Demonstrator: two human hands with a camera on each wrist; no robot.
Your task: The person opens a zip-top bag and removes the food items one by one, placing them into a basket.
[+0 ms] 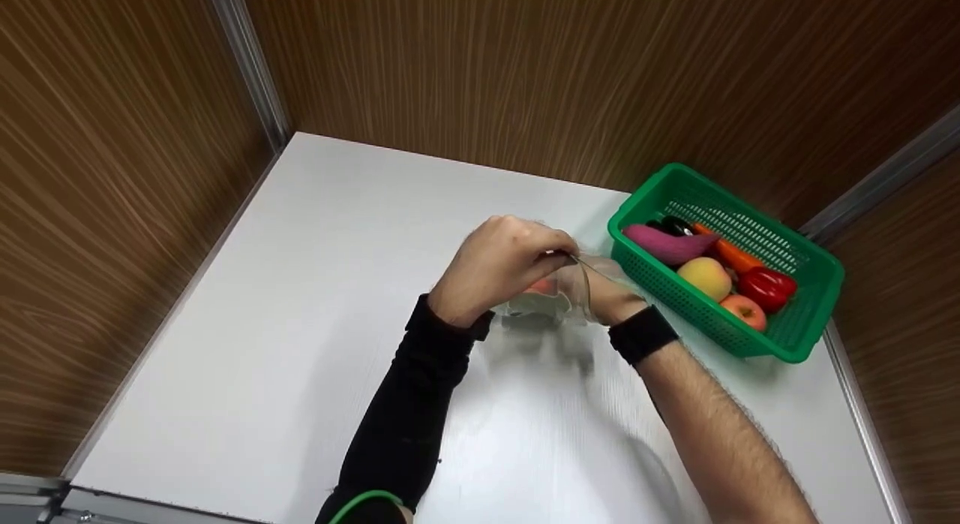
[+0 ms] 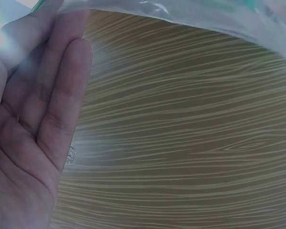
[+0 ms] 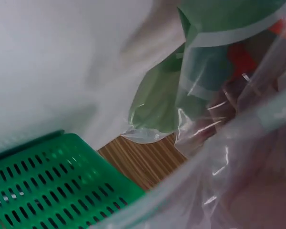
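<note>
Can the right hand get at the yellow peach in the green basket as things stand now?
Probably not at once: the right hand is inside the clear plastic bag, which the left hand holds open. Otherwise the peach lies uncovered in the basket close by.

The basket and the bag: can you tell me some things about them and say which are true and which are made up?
1. The basket is blue. False: it is green.
2. The basket sits on the right side of the table. True.
3. The left hand holds the clear bag at its top edge. True.
4. The basket holds nothing. False: a purple sweet potato, a carrot, a red pepper and other produce lie in it.
5. The right hand is reaching into the basket. False: it is at the bag, beside the basket.
</note>
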